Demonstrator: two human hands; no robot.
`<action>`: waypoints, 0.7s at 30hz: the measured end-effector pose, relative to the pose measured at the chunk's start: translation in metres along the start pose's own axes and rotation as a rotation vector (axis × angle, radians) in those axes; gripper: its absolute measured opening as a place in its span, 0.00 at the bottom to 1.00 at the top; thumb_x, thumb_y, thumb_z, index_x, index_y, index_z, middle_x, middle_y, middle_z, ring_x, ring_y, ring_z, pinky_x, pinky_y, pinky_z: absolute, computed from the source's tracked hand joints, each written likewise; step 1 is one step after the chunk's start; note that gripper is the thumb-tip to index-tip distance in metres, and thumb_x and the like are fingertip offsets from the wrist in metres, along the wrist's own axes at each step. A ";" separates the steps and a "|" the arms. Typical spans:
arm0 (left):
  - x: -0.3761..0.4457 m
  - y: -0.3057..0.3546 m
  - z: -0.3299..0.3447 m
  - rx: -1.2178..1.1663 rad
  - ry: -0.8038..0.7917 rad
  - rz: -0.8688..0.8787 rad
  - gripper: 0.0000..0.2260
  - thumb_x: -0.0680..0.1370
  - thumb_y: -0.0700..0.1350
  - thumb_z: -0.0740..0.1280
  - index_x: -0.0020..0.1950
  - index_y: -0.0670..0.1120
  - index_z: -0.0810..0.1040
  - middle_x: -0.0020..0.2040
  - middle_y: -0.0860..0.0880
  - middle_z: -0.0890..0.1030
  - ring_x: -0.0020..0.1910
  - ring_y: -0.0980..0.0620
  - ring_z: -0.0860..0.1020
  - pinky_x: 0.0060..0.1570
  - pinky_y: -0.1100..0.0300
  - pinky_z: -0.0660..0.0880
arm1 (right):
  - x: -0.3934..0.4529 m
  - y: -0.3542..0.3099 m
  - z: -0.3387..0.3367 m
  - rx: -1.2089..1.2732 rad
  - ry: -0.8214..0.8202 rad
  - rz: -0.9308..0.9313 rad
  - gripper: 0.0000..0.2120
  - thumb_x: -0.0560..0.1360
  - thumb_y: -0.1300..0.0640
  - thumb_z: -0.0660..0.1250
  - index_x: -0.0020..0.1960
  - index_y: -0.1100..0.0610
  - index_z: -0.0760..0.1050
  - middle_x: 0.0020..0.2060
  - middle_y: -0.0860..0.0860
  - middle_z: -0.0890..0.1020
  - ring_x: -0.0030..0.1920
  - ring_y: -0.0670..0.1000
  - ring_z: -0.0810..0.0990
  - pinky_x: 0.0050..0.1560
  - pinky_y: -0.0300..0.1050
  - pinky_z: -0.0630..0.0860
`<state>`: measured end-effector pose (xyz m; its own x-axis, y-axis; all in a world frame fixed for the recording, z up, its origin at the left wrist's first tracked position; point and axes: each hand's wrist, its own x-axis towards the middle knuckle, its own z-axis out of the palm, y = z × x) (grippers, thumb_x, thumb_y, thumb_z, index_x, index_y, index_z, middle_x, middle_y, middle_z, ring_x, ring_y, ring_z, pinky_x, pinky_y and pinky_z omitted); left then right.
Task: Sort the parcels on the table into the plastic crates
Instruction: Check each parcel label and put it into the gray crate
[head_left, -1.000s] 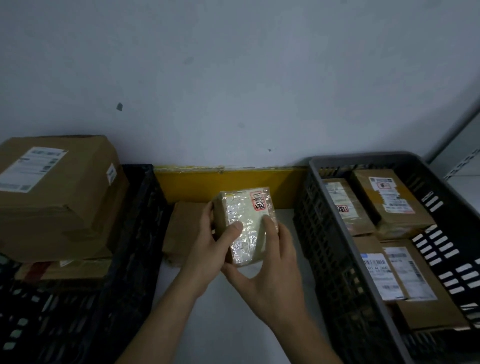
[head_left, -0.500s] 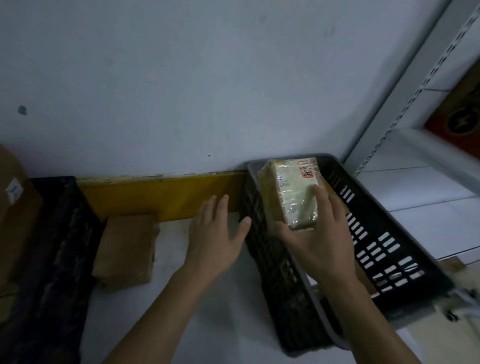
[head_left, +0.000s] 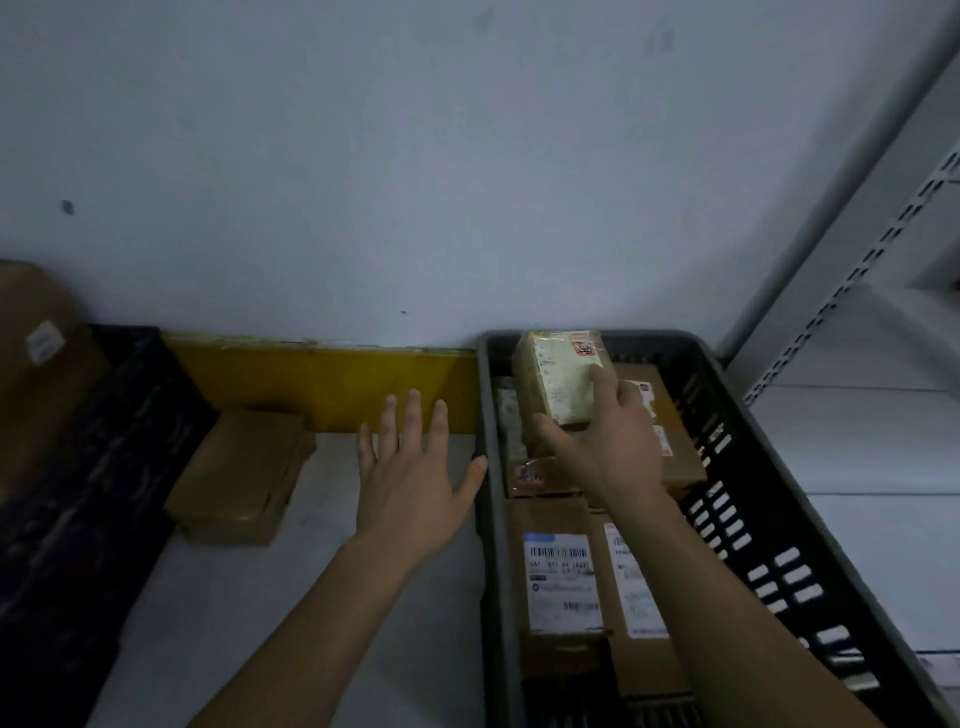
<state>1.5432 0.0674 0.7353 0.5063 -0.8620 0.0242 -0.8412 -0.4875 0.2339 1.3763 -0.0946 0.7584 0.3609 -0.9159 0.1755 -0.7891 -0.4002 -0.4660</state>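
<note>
The wrapped parcel (head_left: 558, 376) hangs over the grey crate's (head_left: 810, 525) far end, grasped by the right hand (head_left: 605, 441), above boxes already sorted. The left hand (head_left: 415, 475) is spread, holding nothing. One brown parcel (head_left: 241, 475) remains on the table (head_left: 322, 623).

My right hand (head_left: 608, 447) is gripping a pale, plastic-wrapped rectangular parcel (head_left: 558, 376) above the cardboard boxes in the grey plastic crate (head_left: 769, 499). My left hand (head_left: 415, 478) is hovering flat over the white table (head_left: 270, 597), near a brown cardboard box (head_left: 239, 473).
</note>
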 end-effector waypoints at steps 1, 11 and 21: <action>-0.002 0.002 0.003 0.015 0.002 -0.024 0.42 0.80 0.73 0.40 0.88 0.52 0.44 0.88 0.45 0.40 0.86 0.42 0.36 0.83 0.37 0.39 | 0.007 0.002 0.007 0.001 -0.034 -0.007 0.48 0.69 0.23 0.65 0.80 0.47 0.59 0.72 0.58 0.71 0.68 0.64 0.75 0.61 0.64 0.81; -0.018 -0.005 0.008 0.076 0.044 -0.129 0.43 0.78 0.72 0.38 0.88 0.51 0.50 0.88 0.45 0.48 0.87 0.43 0.43 0.84 0.38 0.44 | 0.037 -0.001 0.059 -0.031 -0.164 -0.013 0.48 0.73 0.20 0.59 0.83 0.47 0.54 0.77 0.62 0.63 0.73 0.67 0.70 0.62 0.66 0.80; -0.027 -0.007 0.007 0.135 0.017 -0.167 0.42 0.78 0.71 0.38 0.88 0.51 0.49 0.88 0.44 0.46 0.87 0.41 0.43 0.83 0.37 0.44 | 0.051 0.007 0.069 -0.216 -0.146 -0.128 0.53 0.75 0.17 0.39 0.86 0.52 0.48 0.78 0.70 0.62 0.78 0.71 0.63 0.77 0.69 0.65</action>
<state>1.5340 0.0926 0.7258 0.6428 -0.7659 0.0129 -0.7627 -0.6384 0.1034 1.4239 -0.1419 0.7045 0.5200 -0.8497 0.0871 -0.8143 -0.5239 -0.2497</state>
